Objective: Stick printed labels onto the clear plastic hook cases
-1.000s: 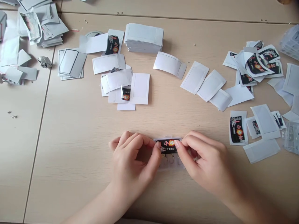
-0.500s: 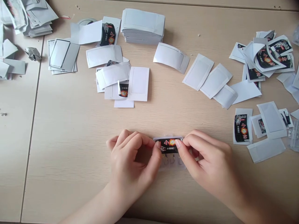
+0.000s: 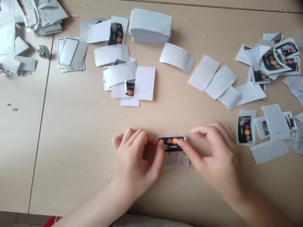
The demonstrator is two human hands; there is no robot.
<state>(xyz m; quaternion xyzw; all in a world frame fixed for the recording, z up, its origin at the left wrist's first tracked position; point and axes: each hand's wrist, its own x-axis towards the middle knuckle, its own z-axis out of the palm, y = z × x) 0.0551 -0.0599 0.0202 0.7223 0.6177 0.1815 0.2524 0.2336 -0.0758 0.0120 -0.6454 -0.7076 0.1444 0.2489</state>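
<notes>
A small clear plastic box (image 3: pixel 177 164) lies flat on the table in front of me, with several fish hooks (image 3: pixel 175 156) showing through its lid. Across its upper half sits a black label (image 3: pixel 172 147) with a red and orange starburst. My left hand (image 3: pixel 139 157) pinches the label's left end between thumb and index finger at the box's edge. On the right, the thumb of my right hand (image 3: pixel 216 154) rests on the label, while its other fingers are lifted and spread away from the box.
A thick stack of white backing cards (image 3: pixel 151 23) stands at the back. Loose sticker sheets (image 3: pixel 145 83) lie at centre left, with peeled cards (image 3: pixel 204 71) to the right. More black labels (image 3: pixel 246 129) lie at far right, near a clear box (image 3: pixel 298 138). A crumpled scrap (image 3: pixel 43 51) sits by the table seam.
My right index finger has come off the box and lifted up and away from the thumb, which stays on the label. My left hand keeps its pinch. The view has shifted slightly.
</notes>
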